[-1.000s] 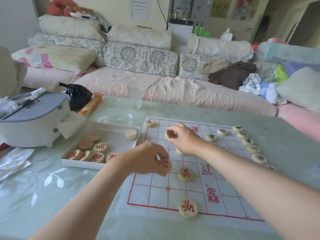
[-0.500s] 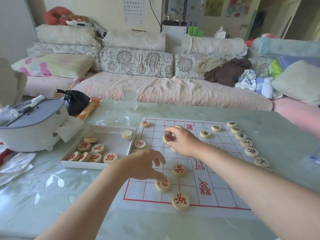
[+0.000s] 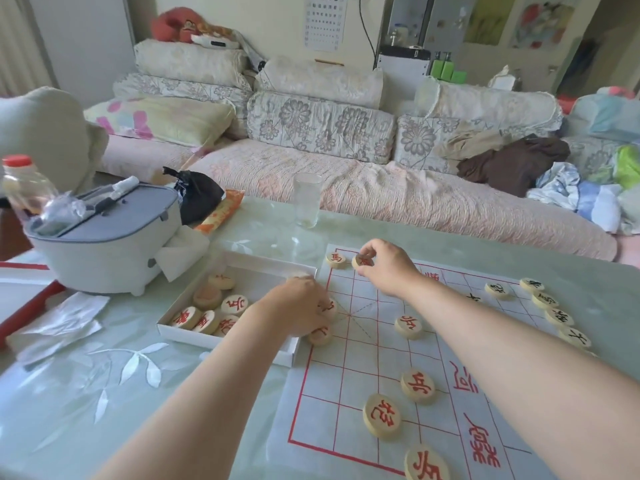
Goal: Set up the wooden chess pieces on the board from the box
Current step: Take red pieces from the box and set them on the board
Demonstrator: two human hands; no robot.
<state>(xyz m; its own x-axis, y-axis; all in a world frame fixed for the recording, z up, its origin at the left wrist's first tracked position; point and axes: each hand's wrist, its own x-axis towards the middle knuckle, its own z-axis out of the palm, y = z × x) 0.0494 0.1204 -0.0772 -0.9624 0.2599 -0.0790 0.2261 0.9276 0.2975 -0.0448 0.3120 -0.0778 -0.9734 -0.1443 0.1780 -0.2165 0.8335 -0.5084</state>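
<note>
my right hand (image 3: 384, 268) pinches a piece (image 3: 363, 262) at the board's (image 3: 363, 362) 11 o'clock corner and may knock the horse (image 3: 335, 259) just beside it; whether my left hand (image 3: 298, 308), at 9 o'clock, grips anything i cannot tell.

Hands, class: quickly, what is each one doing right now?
Left hand: curled over a board-edge piece; grip cannot be told.
Right hand: pinching a far-corner piece.
</note>
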